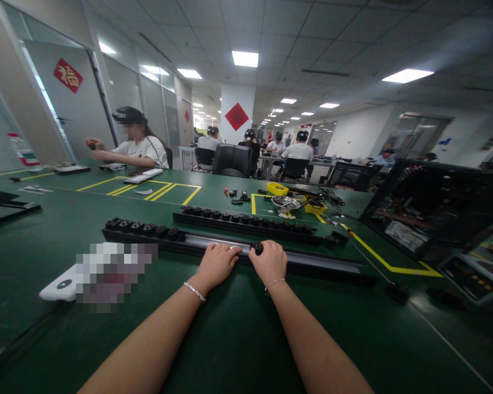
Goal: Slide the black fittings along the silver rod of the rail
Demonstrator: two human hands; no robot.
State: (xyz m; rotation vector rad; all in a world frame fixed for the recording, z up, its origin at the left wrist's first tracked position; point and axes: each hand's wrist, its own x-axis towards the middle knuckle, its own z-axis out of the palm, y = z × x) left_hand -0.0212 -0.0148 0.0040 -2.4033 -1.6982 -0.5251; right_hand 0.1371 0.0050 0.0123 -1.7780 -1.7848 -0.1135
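A long black rail [312, 259] lies across the table in front of me, with a pale channel along its inside. Several black socket-like modules [143, 227] fill its left part. My left hand [217, 265] is closed over the rail's near edge around its middle, fingertips at the channel. My right hand [271, 261] is closed, pinching a small black round part [257, 248] just above the channel. The underside of that part is hidden by the fingers and the rail. Behind lies a second black rail [246, 220], lined with similar modules.
A white device [59, 283] with a cable lies at the left. Beyond the rails are a metal bowl [285, 203], yellow bins [277, 189] and tools. A large black case [431, 213] stands at the right. A person [142, 148] sits across the table at the left.
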